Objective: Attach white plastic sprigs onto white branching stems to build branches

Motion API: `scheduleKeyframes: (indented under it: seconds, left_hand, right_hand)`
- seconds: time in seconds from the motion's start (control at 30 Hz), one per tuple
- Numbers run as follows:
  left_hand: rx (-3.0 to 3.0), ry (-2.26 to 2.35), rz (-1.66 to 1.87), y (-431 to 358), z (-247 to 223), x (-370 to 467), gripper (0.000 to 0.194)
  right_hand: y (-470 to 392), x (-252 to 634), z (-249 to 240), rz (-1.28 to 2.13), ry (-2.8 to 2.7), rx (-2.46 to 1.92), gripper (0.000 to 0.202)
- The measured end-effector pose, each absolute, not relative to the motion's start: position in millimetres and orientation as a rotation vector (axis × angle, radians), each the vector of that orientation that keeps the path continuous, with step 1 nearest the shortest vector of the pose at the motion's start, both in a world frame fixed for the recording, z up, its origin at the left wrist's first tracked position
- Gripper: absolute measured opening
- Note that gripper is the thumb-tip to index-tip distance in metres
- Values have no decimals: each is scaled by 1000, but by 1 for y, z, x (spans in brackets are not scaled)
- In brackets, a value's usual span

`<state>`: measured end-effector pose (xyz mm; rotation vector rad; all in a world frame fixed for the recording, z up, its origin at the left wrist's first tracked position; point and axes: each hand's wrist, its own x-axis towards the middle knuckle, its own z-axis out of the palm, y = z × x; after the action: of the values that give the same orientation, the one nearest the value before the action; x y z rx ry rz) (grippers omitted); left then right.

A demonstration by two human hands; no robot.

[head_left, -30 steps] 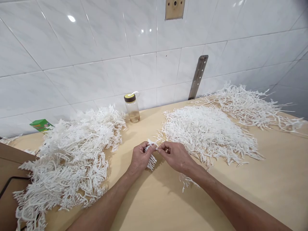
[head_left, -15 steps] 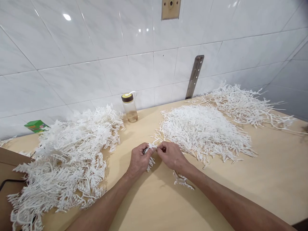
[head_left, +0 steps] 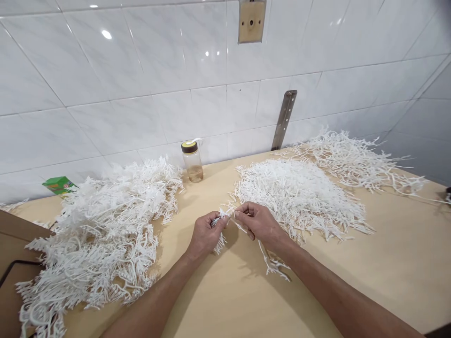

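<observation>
At the middle of the wooden table (head_left: pixel 225 305), my left hand (head_left: pixel 207 233) is closed on a bunch of white sprigs (head_left: pixel 220 244) that poke out above the thumb and below the fingers. My right hand (head_left: pixel 256 223) pinches a thin white branched strand (head_left: pixel 262 256) close to the left thumb. The strand hangs below the right hand, its forked end beside the right wrist. Behind the right hand lies a flat pile of short white pieces (head_left: pixel 299 195). A larger pile of white branched strands (head_left: pixel 105 234) spreads out to the left.
A bottle with a dark and yellow lid (head_left: pixel 192 162) stands near the tiled wall. Long white strands (head_left: pixel 352 157) are heaped at the back right. A green box (head_left: pixel 59 185) and a cardboard box (head_left: pixel 17 263) sit at the left. A metal bracket (head_left: pixel 283 120) rises against the wall.
My right hand has moved slightly right, away from the left, and its fingers have spread a little. More of the hanging strand shows below it. The camera view has tilted slightly up.
</observation>
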<state>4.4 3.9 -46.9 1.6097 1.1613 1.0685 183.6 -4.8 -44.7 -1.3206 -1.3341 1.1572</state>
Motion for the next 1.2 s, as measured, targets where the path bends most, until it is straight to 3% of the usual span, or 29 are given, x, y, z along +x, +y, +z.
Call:
scheduleKeyframes:
  seconds: [0.2,0.4,0.6,0.93,1.1,1.2]
  left_hand:
    - [1601,1126,1100,3,-49,5,25]
    - [1613,1292,1067,0,-48,8,28]
    - [1814,1410,1108,-4,-46,8,28]
    - [1876,1194,1085,-12,-41,14,19]
    - [1450,871,1044,-10,-32,13,47]
    - [1205,775,956,-5,-29,9,52]
  right_hand:
    - [2,192,-41,1067,-1422,-1318,27]
    - [12,220,-20,35,-1430,-1473,32]
    - [-18,182,-27,531,-1743,-1235,20]
    - [-11,169,-32,511,-1799,-1222,11]
    - [-12,173,-28,536,-1731,-1190,12]
    - [-12,175,-25,649,-1657,-1205,11]
